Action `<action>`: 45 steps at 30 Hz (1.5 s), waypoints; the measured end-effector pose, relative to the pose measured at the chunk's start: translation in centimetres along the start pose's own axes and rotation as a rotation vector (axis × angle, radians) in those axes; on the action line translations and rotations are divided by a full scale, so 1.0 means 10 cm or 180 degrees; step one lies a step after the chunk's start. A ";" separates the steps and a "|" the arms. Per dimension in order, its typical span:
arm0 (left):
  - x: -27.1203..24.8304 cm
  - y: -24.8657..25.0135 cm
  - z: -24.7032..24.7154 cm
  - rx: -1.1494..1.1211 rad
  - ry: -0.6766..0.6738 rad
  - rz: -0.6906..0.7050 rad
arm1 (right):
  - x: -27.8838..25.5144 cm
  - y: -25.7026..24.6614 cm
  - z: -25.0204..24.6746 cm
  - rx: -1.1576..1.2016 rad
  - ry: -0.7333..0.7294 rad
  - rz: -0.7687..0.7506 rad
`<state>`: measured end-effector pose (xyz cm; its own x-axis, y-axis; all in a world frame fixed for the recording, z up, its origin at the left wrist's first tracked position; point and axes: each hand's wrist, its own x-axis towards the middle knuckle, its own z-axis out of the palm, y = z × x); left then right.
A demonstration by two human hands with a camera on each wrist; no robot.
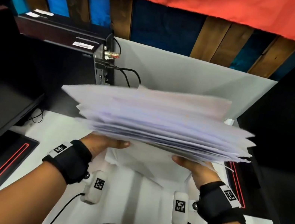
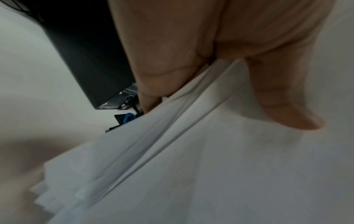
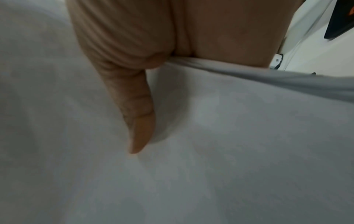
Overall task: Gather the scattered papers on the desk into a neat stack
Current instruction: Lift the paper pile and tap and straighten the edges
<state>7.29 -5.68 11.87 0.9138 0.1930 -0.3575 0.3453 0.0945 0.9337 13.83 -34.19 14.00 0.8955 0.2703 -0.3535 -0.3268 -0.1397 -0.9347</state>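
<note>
Holding a thick stack of papers (image 1: 162,122) up over the white desk (image 1: 188,75), edges uneven and fanning out. Left hand (image 1: 104,144) is gripping the near left edge, thumb (image 2: 283,109) lying on one face and fingers (image 2: 162,63) curling round the other. Right hand (image 1: 194,168) is pinching the near right edge, thumb (image 3: 139,121) pressing flat on the paper. A few loose sheets (image 1: 145,165) are lying on the desk below the stack. A black computer case (image 1: 65,46) is sitting at left.
</note>
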 end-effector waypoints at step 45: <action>0.14 0.06 0.13 -0.0591 0.0149 0.0694 | -0.04 -0.36 0.35 -0.1318 0.1971 -0.3272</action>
<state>9.06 -6.59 11.96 0.9498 0.2729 -0.1531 0.0927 0.2220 0.9706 13.56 -30.45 17.42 0.7066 -0.0425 0.7064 0.6187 -0.4473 -0.6458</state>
